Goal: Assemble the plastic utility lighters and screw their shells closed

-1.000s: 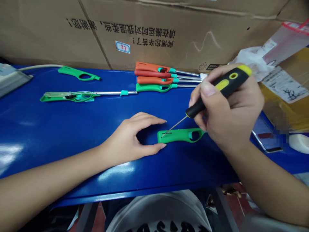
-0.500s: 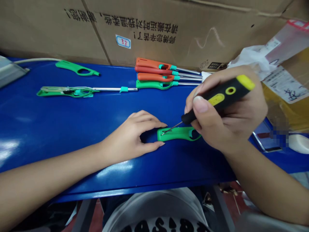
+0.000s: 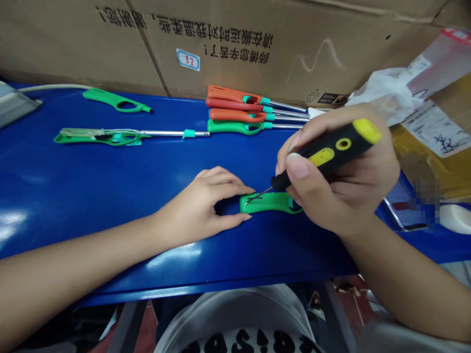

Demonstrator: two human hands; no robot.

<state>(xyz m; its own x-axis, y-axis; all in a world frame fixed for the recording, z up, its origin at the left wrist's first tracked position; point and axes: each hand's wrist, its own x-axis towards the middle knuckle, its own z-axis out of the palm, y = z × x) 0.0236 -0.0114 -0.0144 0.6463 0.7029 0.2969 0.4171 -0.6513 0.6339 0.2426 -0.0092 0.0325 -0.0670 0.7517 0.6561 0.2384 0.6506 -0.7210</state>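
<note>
My right hand (image 3: 338,186) is closed around a black and yellow screwdriver (image 3: 331,154). Its thin shaft slants down to the left, with the tip at the butt end of a green lighter (image 3: 270,202) lying on the blue table. My left hand (image 3: 206,201) pinches that end, thumb on the near side and fingers on the far side. The lighter's front part is hidden behind my right hand. Further back on the left lie an opened lighter (image 3: 119,137), its inner parts and metal tube exposed, and a loose green casing half (image 3: 110,99).
Several orange, red and green lighters (image 3: 235,103) lie side by side at the back, against a big cardboard box (image 3: 235,29). A phone (image 3: 401,206), a white object (image 3: 456,218) and plastic-wrapped packages (image 3: 434,142) are at the right. The table's front edge (image 3: 206,289) runs before my lap.
My right hand has shifted slightly left with the screwdriver, whose tip stays at the lighter's butt end. The left hand keeps its place on the lighter.
</note>
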